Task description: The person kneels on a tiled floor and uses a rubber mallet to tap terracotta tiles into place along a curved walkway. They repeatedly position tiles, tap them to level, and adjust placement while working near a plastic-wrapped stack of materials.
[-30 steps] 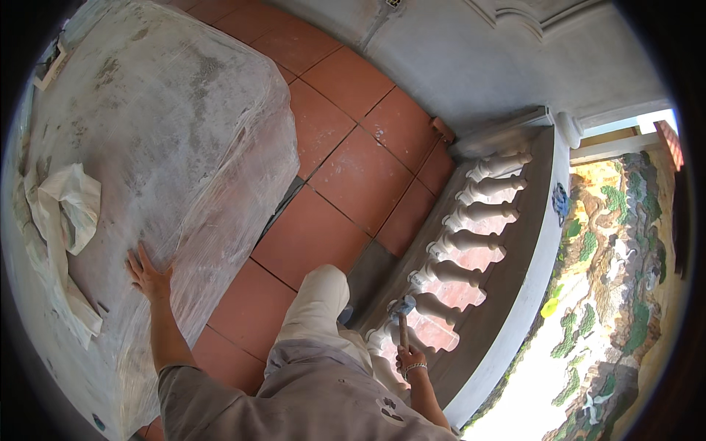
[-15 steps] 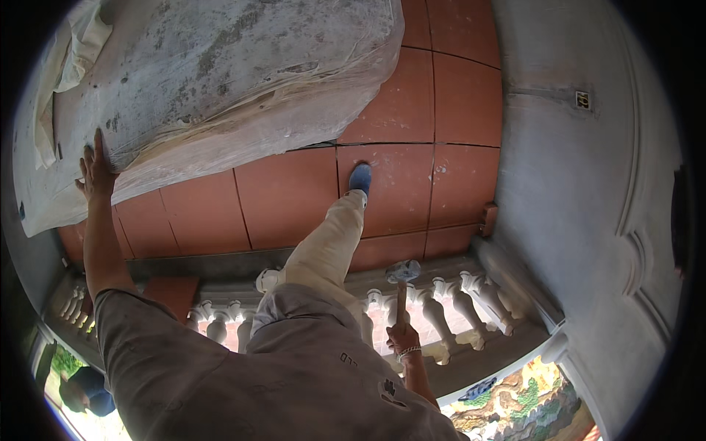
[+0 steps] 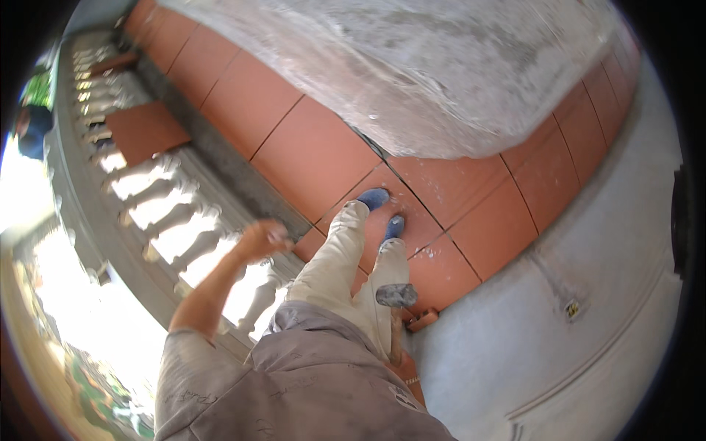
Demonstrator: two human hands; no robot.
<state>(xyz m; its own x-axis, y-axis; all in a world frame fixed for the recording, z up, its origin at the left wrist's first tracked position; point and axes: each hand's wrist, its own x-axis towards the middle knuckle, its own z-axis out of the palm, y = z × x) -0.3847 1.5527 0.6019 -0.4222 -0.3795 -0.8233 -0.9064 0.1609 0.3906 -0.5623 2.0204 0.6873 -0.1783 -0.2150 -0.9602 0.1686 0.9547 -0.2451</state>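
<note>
My right hand (image 3: pixel 403 361) is low by my right side, wrapped round the wooden handle of a mallet. Upright in front of my leg is the mallet's grey, dirt-smeared head (image 3: pixel 397 295). A chain bracelet circles that wrist. My left hand (image 3: pixel 265 239) is held out beside the balustrade (image 3: pixel 176 220), blurred by motion, its fingers loosely apart with no object showing in them. Below me my blue shoes (image 3: pixel 373 198) stand on red floor tiles (image 3: pixel 316 154). Ahead lies a large block under dusty clear plastic sheeting (image 3: pixel 441 95).
A loose red tile (image 3: pixel 147 132) leans on the balustrade at left. A grey plastered wall (image 3: pixel 529 353) with an electrical box (image 3: pixel 571 309) rises at right. Small red blocks (image 3: pixel 423 320) sit at the wall's foot. Another person (image 3: pixel 34 131) is at the far left, beyond the balustrade.
I have turned toward the right, swinging the balustrade to my left. My left hand has come off the plastic-covered block. The mallet stays in my right hand, and both shoes now show.
</note>
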